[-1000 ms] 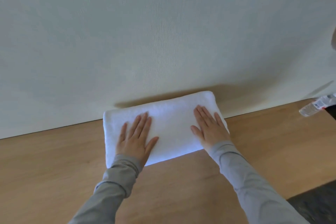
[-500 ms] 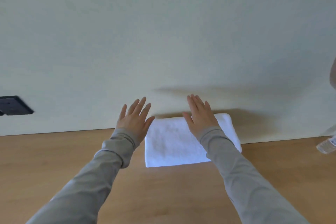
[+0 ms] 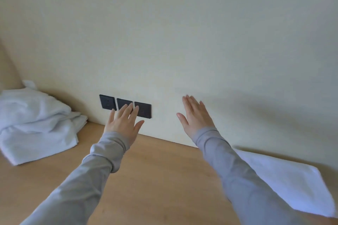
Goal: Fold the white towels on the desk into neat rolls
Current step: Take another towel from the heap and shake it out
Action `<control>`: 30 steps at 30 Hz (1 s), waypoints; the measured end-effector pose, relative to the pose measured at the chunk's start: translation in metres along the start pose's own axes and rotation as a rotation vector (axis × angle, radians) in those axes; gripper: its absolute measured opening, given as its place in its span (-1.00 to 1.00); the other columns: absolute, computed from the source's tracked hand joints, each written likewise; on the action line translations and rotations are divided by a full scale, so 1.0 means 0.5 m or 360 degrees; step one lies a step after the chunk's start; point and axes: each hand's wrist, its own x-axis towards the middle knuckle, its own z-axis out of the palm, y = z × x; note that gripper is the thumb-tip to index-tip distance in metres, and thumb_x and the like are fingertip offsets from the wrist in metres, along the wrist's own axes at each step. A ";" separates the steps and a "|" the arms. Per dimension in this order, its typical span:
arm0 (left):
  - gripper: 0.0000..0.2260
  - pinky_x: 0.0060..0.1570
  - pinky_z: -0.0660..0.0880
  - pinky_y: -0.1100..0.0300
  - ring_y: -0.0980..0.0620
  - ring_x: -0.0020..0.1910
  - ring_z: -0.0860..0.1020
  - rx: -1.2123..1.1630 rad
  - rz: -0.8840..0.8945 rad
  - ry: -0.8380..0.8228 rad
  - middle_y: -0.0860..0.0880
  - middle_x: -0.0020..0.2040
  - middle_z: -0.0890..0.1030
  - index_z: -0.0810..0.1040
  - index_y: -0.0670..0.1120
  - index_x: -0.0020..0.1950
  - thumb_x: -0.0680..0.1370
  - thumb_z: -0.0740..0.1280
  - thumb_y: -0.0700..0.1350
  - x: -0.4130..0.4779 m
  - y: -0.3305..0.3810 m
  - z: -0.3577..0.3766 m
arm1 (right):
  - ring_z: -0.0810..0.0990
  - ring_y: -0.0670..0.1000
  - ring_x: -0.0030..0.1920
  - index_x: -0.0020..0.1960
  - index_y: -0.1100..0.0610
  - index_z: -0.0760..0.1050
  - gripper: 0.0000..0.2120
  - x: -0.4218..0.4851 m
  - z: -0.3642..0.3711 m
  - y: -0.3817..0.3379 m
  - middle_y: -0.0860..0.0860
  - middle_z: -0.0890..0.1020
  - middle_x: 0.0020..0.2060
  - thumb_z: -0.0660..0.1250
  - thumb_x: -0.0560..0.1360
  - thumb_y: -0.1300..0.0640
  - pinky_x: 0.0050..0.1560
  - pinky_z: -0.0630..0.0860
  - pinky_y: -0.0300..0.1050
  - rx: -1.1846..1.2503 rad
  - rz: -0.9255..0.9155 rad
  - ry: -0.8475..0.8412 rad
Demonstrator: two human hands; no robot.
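Note:
A folded white towel (image 3: 285,182) lies flat on the wooden desk (image 3: 161,175) at the lower right, partly hidden under my right sleeve. A heap of loose, crumpled white towels (image 3: 36,126) sits at the far left of the desk against the wall. My left hand (image 3: 123,124) hovers in the air with straight, spread fingers, holding nothing, to the right of the heap. My right hand (image 3: 196,117) is also raised with straight fingers, empty, above and to the left of the folded towel.
A plain cream wall (image 3: 182,42) rises straight behind the desk. Three black socket plates (image 3: 144,109) sit low on it, just behind my left hand's fingers. Bare wood stretches between the two towel spots.
Both hands lifted off the folded towel and swung left. The view turned left, so the folded towel slid to the lower right and the crumpled heap and socket plates came into sight.

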 end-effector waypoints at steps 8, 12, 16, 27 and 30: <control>-0.50 0.48 -0.09 -0.03 0.04 0.51 0.04 0.0029 -0.0442 0.0061 0.03 0.54 0.10 0.04 -0.01 0.54 0.63 -0.08 0.14 -0.164 -0.493 -0.059 | 0.12 0.06 0.49 0.49 0.22 0.08 -0.47 0.115 0.045 -0.539 0.12 0.20 0.48 0.03 0.61 -0.02 0.47 0.01 0.01 0.0208 -0.0487 0.0115; -0.49 0.48 -0.03 -0.02 0.04 0.51 0.08 0.0117 -0.0607 0.0088 0.03 0.54 0.13 0.04 -0.01 0.54 0.62 -0.08 0.15 -0.229 -0.649 -0.060 | 0.12 0.07 0.49 0.48 0.24 0.10 -0.47 0.150 0.070 -0.700 0.13 0.22 0.47 0.02 0.62 -0.03 0.47 0.02 0.04 0.0247 -0.0635 0.0088; -0.50 0.47 0.01 -0.02 0.05 0.50 0.09 0.0088 -0.0702 0.0116 0.04 0.53 0.16 0.07 -0.01 0.53 0.62 -0.05 0.14 -0.255 -0.761 -0.045 | 0.08 0.04 0.49 0.49 0.21 0.07 -0.47 0.200 0.113 -0.791 0.10 0.19 0.48 0.01 0.61 -0.04 0.48 -0.01 0.01 0.0252 -0.0661 0.0035; -0.53 0.45 0.08 0.04 0.04 0.47 0.19 0.0068 -0.0706 0.0116 0.02 0.48 0.27 0.20 -0.04 0.50 0.62 0.03 0.10 -0.117 -1.012 0.065 | 0.05 0.00 0.50 0.51 0.14 0.03 -0.46 0.387 0.334 -0.903 0.04 0.14 0.50 0.02 0.61 -0.06 0.46 -0.07 -0.11 0.0365 -0.0504 -0.0159; -0.53 0.43 0.13 0.07 0.03 0.45 0.23 0.0014 -0.0675 0.0093 0.02 0.47 0.29 0.21 -0.05 0.50 0.62 0.05 0.10 -0.066 -1.064 0.102 | 0.10 0.04 0.48 0.51 0.13 0.05 -0.46 0.427 0.381 -0.916 0.04 0.16 0.49 0.05 0.60 -0.06 0.45 0.00 -0.11 0.0419 -0.0388 -0.0255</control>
